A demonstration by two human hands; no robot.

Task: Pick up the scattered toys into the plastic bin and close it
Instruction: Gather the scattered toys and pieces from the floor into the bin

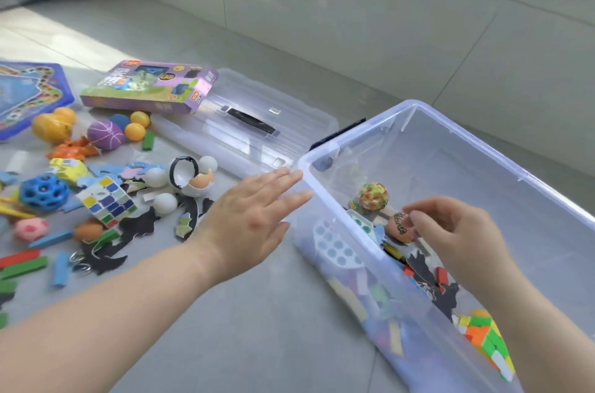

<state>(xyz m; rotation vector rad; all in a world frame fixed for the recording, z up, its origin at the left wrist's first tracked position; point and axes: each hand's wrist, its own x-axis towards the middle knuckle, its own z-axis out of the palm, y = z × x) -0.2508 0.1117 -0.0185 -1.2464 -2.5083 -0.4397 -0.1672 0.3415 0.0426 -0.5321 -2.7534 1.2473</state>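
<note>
The grey tiled floor [244,312] carries everything, and the biggest thing on it is the clear plastic bin [483,167] at the right, open-topped so that toys can be dropped straight in. Its lid [251,131] lies flat on the floor just beyond the bin's far-left corner, set aside while filling goes on. A purple toy box [148,86] rests partly on the lid's far-left end, and a blue game board [25,96] lies at the far left edge. Most of the scattered toys [96,199] lie in a heap on the floor at the left, well apart from the bin, so the task looks less than half done. The left hand [251,218] hovers flat between heap and bin, its fingers [283,177] straight, released and holding nothing; their tips lie at the bin's corner rim, though contact cannot be told. The right hand [450,231] reaches low inside the bin, its fingers [415,215] curled and grasping a small orange ball [401,226] at the fingertips, probably to set it down rather than drop it. Inside the bin also lie a bright puzzle cube [486,341] near the front and a green-yellow ball [373,196] just beyond the orange one.
</note>
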